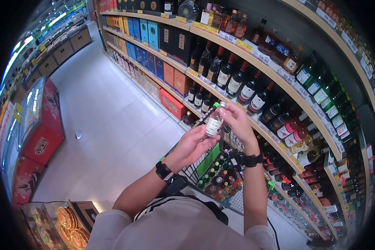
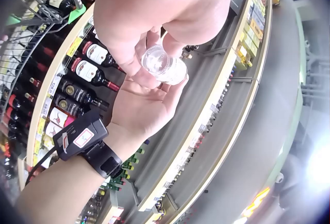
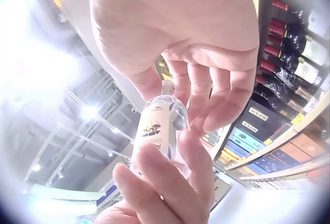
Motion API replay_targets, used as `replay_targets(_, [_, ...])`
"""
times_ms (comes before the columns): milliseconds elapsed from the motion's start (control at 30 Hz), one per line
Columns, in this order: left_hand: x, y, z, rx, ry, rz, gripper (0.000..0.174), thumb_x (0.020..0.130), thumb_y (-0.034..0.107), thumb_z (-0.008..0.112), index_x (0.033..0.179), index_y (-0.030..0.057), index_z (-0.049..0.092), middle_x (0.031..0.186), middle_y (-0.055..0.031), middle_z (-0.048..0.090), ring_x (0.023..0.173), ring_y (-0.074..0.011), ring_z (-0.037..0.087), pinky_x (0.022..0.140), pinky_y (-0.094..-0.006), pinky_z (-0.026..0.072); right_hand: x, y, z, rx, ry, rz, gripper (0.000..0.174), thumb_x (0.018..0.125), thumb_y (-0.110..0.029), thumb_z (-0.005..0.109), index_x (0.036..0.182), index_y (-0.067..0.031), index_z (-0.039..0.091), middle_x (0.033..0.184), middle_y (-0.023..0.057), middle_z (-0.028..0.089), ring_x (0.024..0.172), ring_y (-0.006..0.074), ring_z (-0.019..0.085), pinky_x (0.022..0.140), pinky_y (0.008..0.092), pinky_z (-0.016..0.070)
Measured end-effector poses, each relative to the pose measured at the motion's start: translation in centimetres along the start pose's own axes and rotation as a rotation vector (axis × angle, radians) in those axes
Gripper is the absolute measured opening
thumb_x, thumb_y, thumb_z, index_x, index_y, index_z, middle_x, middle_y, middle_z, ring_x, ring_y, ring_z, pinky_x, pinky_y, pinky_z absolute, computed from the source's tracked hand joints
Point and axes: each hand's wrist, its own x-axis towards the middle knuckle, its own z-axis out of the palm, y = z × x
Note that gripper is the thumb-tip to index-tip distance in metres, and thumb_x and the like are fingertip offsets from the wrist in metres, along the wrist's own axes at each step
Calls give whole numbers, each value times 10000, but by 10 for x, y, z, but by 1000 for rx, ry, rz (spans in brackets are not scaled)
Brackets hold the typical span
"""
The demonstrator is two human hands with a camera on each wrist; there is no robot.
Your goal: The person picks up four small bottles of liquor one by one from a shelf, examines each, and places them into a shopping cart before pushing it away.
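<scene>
A small clear glass bottle (image 1: 213,125) with a pale printed label and a silvery cap is held up, slightly tilted, in front of the person's chest. Its lower part is gripped by the left hand (image 1: 189,146), thumb and fingers round the base. The right hand (image 1: 238,123) pinches the bottle at its neck and cap. From the right wrist view, the label of the bottle (image 3: 153,126) faces the camera and the left fingers (image 3: 160,177) lie across its lower end. The left wrist view looks onto the bottle's round base, with both hands around it.
Below the hands stands a wire shopping cart (image 1: 207,160) with a green panel, holding several small bottles (image 1: 221,179). Liquor shelves (image 1: 237,39) run along the right, with wine bottles (image 1: 236,82) and boxed goods (image 1: 148,31). A red freezer (image 1: 39,143) stands left across the aisle floor (image 1: 98,125).
</scene>
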Motion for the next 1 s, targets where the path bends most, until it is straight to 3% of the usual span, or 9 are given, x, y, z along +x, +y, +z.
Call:
replay_targets(233, [14, 36, -40, -1, 11, 13, 392, 1061, 244, 433, 1355, -16, 435, 1290, -147, 564, 1090, -228, 620, 963, -312, 521, 47, 21, 26, 1, 13, 38, 172, 1005, -194, 577, 1026, -26, 609, 939, 52, 712, 795, 76, 639, 654, 216, 482])
replay_targets(333, [26, 64, -65, -17, 14, -23, 374, 1040, 171, 478, 1357, -22, 428, 1278, -169, 563, 1121, -273, 615, 967, -332, 523, 76, 42, 40, 22, 39, 16, 191, 1007, -206, 586, 1068, -25, 587, 941, 47, 706, 797, 68, 632, 663, 212, 473])
replay_targets(533, [51, 156, -128, 21, 13, -158, 318, 1030, 143, 502, 1307, -3, 443, 1274, -168, 563, 1169, -289, 595, 1006, -373, 491, 154, 69, 93, -21, 206, 61, 167, 976, -187, 640, 949, -27, 597, 844, -15, 646, 737, 24, 576, 626, 204, 451])
replay_targets(667, [66, 218, -167, -10, -160, -226, 312, 1051, 191, 472, 1318, 32, 450, 1264, -132, 574, 1173, -260, 598, 1003, -357, 486, 207, 79, 127, -69, 300, 94, 188, 964, -196, 655, 943, -10, 634, 823, -11, 649, 727, 27, 577, 633, 202, 452])
replay_targets(900, [97, 306, -180, 219, -181, -217, 345, 1047, 191, 478, 1350, 29, 453, 1270, -121, 582, 1150, -245, 612, 953, -367, 511, 276, 47, 163, -103, 434, 12, 167, 973, -166, 628, 959, 0, 643, 838, 18, 674, 728, 48, 574, 667, 214, 461])
replay_targets(1000, [124, 326, -177, 377, -212, -157, 338, 1035, 133, 476, 1352, 15, 479, 1272, -127, 595, 1111, -221, 627, 923, -351, 531, 291, 30, 152, -183, 499, -26, 178, 984, -176, 602, 990, -2, 639, 867, 26, 688, 767, 70, 597, 702, 240, 483])
